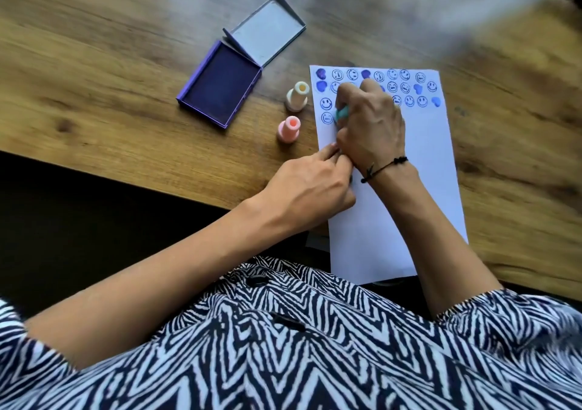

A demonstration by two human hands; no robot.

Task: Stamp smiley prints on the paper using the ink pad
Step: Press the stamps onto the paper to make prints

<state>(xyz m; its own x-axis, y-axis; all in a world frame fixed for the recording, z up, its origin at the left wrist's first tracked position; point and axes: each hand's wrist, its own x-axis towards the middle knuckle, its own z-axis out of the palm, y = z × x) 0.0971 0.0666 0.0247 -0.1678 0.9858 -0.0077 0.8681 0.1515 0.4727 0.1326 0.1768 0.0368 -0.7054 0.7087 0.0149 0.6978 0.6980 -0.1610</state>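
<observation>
A white sheet of paper (419, 189) lies on the wooden table, its top rows filled with blue smiley and heart prints. My right hand (370, 126) grips a teal stamp (342, 114) and holds it down on the paper in the fourth row, beside a smiley print. My left hand (310, 182) rests on the paper's left edge, fingers curled, pinning the sheet. The open purple ink pad (220, 89) sits to the left with its grey lid (267, 31) folded back.
Two more stamps stand upright between the ink pad and the paper: a cream one (297, 96) and a pink one (289, 129). The table's front edge (126, 176) runs diagonally below my left hand. A black cord bracelet (382, 168) circles my right wrist.
</observation>
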